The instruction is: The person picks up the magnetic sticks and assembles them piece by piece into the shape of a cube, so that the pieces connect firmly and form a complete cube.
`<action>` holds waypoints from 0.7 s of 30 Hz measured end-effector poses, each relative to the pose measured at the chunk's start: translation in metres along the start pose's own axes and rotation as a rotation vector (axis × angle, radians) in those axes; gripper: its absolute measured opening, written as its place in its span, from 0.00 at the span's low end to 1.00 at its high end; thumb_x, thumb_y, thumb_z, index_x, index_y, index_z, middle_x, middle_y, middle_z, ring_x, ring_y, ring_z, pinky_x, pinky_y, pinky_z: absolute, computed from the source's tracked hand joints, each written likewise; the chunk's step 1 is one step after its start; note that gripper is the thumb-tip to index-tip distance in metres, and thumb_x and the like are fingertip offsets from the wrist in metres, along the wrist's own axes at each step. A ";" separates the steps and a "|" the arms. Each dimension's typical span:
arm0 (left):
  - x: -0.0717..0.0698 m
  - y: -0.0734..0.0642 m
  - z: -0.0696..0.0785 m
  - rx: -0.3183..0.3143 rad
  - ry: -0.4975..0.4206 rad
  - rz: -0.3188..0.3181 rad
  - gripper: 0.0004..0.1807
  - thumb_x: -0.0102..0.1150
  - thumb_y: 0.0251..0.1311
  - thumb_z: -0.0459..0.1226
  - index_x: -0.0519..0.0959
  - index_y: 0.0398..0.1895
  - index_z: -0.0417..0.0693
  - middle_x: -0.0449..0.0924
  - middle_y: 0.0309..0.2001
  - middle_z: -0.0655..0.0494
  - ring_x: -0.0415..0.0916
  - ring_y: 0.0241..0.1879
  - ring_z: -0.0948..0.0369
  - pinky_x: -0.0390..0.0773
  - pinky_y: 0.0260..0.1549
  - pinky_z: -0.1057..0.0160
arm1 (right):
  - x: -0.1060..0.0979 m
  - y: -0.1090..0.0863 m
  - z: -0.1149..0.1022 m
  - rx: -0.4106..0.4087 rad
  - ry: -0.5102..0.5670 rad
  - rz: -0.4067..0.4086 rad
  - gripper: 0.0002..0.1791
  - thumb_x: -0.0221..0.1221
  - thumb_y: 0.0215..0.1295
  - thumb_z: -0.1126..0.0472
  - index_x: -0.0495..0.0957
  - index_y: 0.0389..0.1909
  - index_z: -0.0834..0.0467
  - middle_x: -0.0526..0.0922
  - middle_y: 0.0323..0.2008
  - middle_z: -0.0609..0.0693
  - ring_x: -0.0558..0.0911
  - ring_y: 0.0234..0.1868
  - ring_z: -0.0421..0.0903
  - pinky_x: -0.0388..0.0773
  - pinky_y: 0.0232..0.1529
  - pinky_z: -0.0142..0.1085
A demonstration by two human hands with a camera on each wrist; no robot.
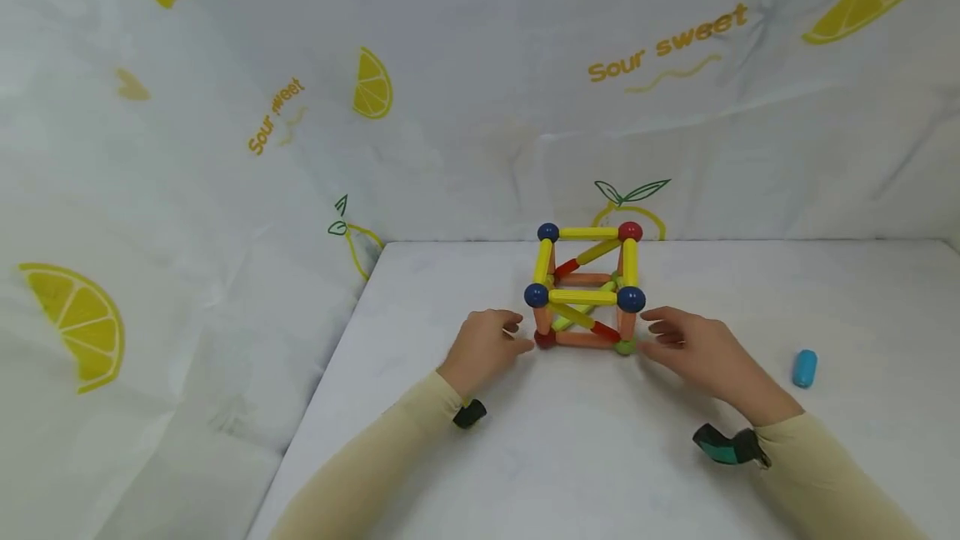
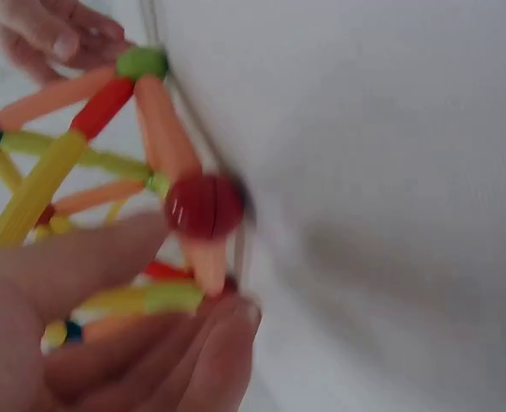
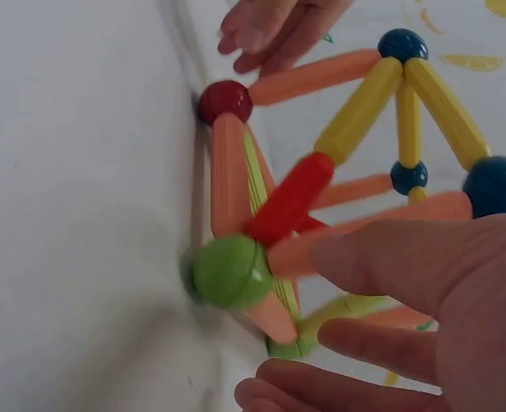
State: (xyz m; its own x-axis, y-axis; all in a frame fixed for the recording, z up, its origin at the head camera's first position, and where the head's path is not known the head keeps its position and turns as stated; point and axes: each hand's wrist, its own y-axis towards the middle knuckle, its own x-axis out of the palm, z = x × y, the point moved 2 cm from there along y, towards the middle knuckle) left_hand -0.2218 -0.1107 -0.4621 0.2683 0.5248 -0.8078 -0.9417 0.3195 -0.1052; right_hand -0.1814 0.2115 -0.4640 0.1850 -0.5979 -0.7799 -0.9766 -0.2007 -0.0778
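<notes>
A cube frame of magnetic sticks and balls [image 1: 583, 297] stands on the white table. Its top sticks are yellow, joined by blue balls and one red ball; the uprights and lower sticks are orange. At its lower left corner sits a dark red ball [image 2: 204, 207], and my left hand [image 1: 486, 347] is beside it with fingers loosely bent. On the other side, my right hand [image 1: 692, 354] is next to the lower right green ball [image 3: 232, 272], fingers slightly curved and spread. In the right wrist view the thumb overlaps an orange stick; contact is unclear.
To the right of my right hand, a short blue stick [image 1: 805, 368] lies alone on the table [image 1: 570, 457]. A white cloth [image 1: 465, 148] with lemon prints hangs behind the table and along its left side.
</notes>
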 end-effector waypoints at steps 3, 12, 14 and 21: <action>-0.016 -0.013 -0.014 0.079 0.136 -0.164 0.23 0.75 0.67 0.40 0.86 0.64 0.50 0.90 0.59 0.56 0.86 0.57 0.59 0.85 0.59 0.60 | -0.021 -0.017 0.022 -0.013 -0.100 0.035 0.26 0.66 0.73 0.60 0.78 0.69 0.62 0.85 0.60 0.70 0.86 0.56 0.68 0.88 0.52 0.60; -0.046 -0.060 -0.060 0.262 0.246 -0.315 0.21 0.75 0.57 0.29 0.91 0.53 0.56 0.87 0.57 0.65 0.80 0.61 0.60 0.78 0.68 0.55 | -0.069 -0.058 0.112 0.007 -0.314 0.010 0.24 0.63 0.60 0.77 0.86 0.58 0.61 0.82 0.61 0.76 0.80 0.58 0.78 0.82 0.49 0.69; -0.042 -0.061 -0.066 0.295 0.261 -0.302 0.19 0.75 0.57 0.30 0.92 0.49 0.59 0.85 0.55 0.66 0.79 0.59 0.62 0.79 0.66 0.58 | -0.069 -0.059 0.124 -0.016 -0.344 0.003 0.23 0.65 0.57 0.79 0.87 0.53 0.62 0.85 0.57 0.74 0.79 0.59 0.79 0.81 0.52 0.71; -0.025 -0.054 -0.062 0.370 0.275 -0.245 0.07 0.76 0.66 0.40 0.90 0.44 0.65 0.83 0.45 0.73 0.78 0.46 0.71 0.82 0.55 0.66 | -0.065 -0.055 0.127 0.049 -0.397 0.006 0.14 0.74 0.58 0.70 0.88 0.46 0.63 0.89 0.42 0.64 0.83 0.48 0.72 0.80 0.50 0.69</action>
State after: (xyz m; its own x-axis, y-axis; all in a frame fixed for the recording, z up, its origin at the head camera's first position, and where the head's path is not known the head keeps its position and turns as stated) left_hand -0.1896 -0.1898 -0.4722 0.3619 0.1888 -0.9129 -0.7097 0.6907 -0.1386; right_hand -0.1535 0.3598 -0.4877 0.1319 -0.2507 -0.9590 -0.9834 -0.1548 -0.0948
